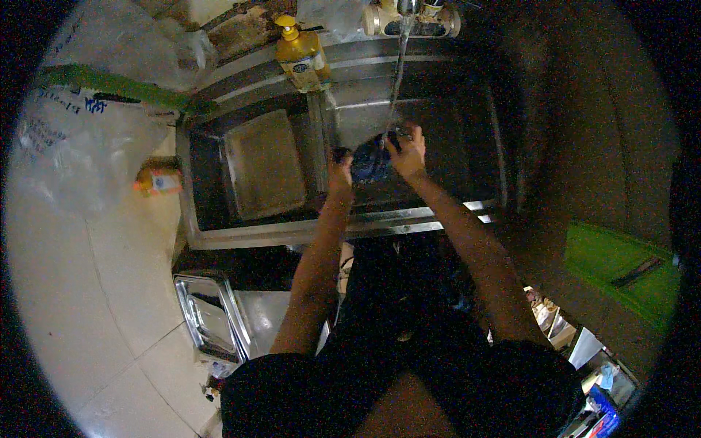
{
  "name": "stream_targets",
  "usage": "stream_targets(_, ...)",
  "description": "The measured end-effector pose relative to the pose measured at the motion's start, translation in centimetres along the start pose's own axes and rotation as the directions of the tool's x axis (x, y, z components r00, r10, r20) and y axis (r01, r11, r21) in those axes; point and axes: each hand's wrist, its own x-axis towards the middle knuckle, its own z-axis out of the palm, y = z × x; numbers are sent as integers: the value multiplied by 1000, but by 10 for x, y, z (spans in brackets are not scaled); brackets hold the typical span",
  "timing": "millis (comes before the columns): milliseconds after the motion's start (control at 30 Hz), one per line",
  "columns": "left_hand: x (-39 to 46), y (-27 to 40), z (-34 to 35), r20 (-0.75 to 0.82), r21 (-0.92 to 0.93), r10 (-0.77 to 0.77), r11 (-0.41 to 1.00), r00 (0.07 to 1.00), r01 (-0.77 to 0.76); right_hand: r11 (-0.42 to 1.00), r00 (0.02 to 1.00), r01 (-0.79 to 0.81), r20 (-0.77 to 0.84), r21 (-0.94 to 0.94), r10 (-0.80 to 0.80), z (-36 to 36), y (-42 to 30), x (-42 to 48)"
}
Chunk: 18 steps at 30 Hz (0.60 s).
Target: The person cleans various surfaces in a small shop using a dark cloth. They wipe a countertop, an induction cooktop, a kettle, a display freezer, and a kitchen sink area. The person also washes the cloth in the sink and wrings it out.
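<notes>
A dark bluish object (369,160), too dim to name, is held between my two hands over the right basin of a steel double sink (263,236). My left hand (343,167) grips its left side. On its upper right side is my right hand (408,153), with the fingers curled around the edge. A stream of water (401,65) runs down from the faucet (408,6) onto the object beside my right fingers.
A yellow pump bottle (301,55) stands on the sink's back ledge. The left basin holds a pale rectangular panel (266,164). Plastic bags (82,142) and an orange bottle (159,180) lie at left. Metal trays (211,315) sit below; a green panel (619,268) is at right.
</notes>
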Motion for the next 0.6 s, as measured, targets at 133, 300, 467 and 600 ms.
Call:
stream_targets(133, -21, 36, -36, -70, 33, 218, 976, 973, -216, 861, 978, 177, 12, 477, -207, -3, 43, 1)
stream_targets(300, -13, 41, -35, 60, -43, 488, 873, 871, -486, 822, 964, 49, 188, 567, -187, -19, 27, 10)
stream_targets(467, -13, 40, 20, 307, 64, 742, 608, 596, -791, 795, 872, 227, 246, 563, -424, 3, -2, 13)
stream_targets(600, 2, 38, 14, 391, 186, 596, 695, 701, -695, 935, 898, 163, 346, 316, -273, 0, 7, 20)
